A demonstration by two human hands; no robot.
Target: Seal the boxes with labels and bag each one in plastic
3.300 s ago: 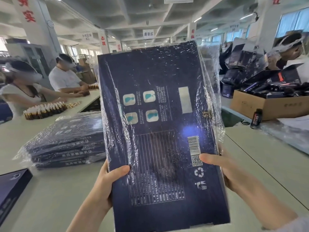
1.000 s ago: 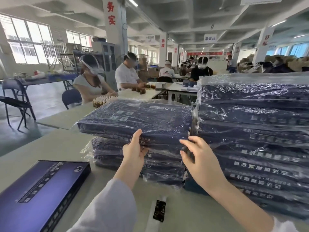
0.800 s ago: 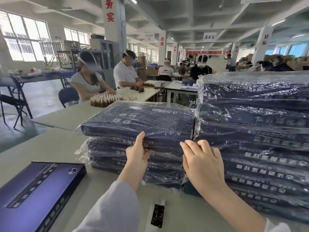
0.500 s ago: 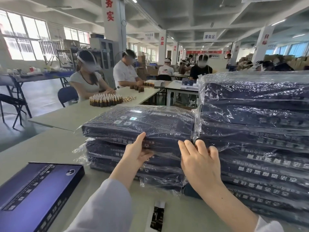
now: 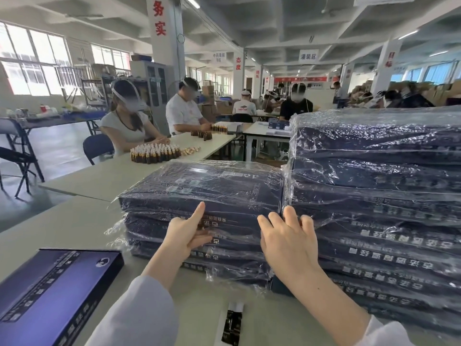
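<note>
Okay: label strip point(image 5: 232, 323) below wrists, unbagged box point(image 5: 50, 290) left of left hand point(image 5: 185, 237). Left thumb straight on top bagged box point(image 5: 212, 186) front edge, fingers bent, grip unclear. Right hand point(image 5: 289, 242) flat, fingers spread, pressing short stack point(image 5: 154, 228) front, holding nothing. Tall stack point(image 5: 386, 196) just beside at right. Risk: slick plastic, uneven push skews top box off.

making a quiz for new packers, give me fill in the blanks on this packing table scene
1. The left hand touches the shorter stack of bagged boxes with its ____ pointing up.
2. The taller stack stands to the ____ of the shorter one.
3. The unbagged box lies flat, to the ____ of the left hand.

Missing words: thumb; right; left
</note>
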